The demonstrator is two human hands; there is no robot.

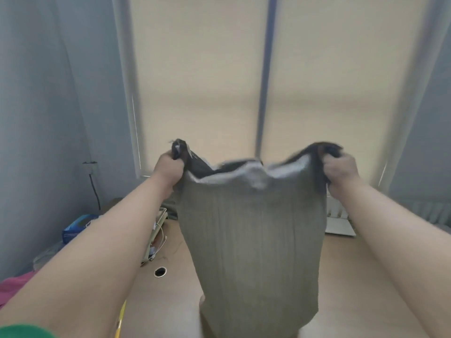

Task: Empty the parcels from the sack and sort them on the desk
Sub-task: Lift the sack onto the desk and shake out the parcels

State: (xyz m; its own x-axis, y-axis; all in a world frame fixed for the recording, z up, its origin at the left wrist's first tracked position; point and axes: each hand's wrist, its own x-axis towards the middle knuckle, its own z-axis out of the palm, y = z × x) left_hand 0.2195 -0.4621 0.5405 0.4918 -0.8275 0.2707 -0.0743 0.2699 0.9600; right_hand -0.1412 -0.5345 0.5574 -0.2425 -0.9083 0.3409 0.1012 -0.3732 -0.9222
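A grey woven sack (253, 240) hangs in front of me above the wooden desk (170, 301). My left hand (168, 170) grips one upper corner of it. My right hand (340, 172) grips the other upper corner. Both arms are stretched forward and raised. The sack's top edge sags between my hands and looks blurred. Its lower end reaches down to the bottom of the view, where a pale shape (202, 300) shows at its left edge. No parcel is plainly visible; the sack hides the middle of the desk.
A blue box (75, 228) and a pale device with white cables (156, 235) lie at the desk's left side, near a round cable hole (160, 272). Pink cloth (9, 286) sits far left. A white object (339, 226) stands behind at the right. Window blinds fill the background.
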